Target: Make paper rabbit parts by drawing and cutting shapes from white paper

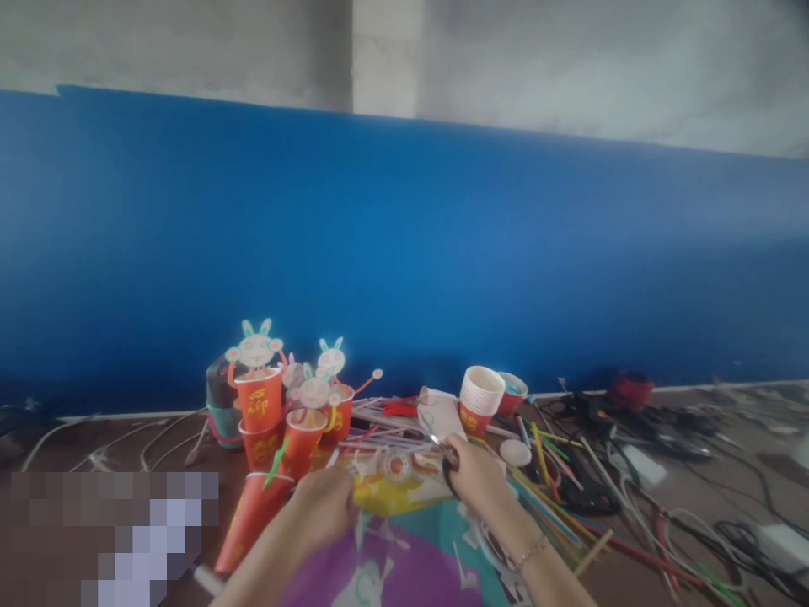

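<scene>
My right hand is closed around the dark handles of a pair of scissors, whose metal blades point up and to the left. Curled at the centre left, my left hand has its fingertips turned away from view; a small pale paper scrap shows just below them, and whether it is gripped is unclear. Beneath both hands lie purple, yellow and teal sheets strewn with white paper cutouts. Red paper cups topped with paper rabbit figures stand left of my left hand.
A stack of paper cups rises behind my right hand, beside a white roll. Coloured sticks spread to the right. Black and white cables tangle farther right. A blue wall panel bounds the table behind.
</scene>
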Tool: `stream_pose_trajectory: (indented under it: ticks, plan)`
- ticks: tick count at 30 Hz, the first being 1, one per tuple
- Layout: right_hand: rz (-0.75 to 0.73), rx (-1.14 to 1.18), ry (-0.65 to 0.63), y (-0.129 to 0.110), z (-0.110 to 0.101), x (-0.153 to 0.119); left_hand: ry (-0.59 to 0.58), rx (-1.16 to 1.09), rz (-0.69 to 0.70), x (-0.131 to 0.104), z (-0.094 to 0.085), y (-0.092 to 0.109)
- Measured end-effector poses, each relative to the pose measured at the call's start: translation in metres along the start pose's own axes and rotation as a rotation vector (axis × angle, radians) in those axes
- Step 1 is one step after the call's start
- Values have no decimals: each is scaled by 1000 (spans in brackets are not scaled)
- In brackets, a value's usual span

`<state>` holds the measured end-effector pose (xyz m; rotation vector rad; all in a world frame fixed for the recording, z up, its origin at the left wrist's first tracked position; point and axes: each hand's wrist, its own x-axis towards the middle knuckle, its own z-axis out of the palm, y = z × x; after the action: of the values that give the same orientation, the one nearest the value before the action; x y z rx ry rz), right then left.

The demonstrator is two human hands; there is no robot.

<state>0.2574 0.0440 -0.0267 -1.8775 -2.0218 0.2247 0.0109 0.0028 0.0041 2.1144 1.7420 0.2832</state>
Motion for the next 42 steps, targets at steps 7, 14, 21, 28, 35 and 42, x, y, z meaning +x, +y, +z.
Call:
stream_pose_trajectory:
  ticks: [7,14,21,28,35,42]
  plan:
    - [23,-54,220,10,17,6,-2,-58,50,4,5,3]
    - [-50,-57,255,21,20,7,42,-171,58,6,11,3]
    - [-276,7,393,14,11,2,160,-469,64,17,8,12]
    - [-804,68,554,-15,-9,-20,-90,-1243,-135,23,0,16]
    - [-755,214,569,-26,-14,-22,-89,-1391,-61,8,-6,23]
    - [-266,744,464,-42,-26,-26,197,-1566,-123,9,-9,23]
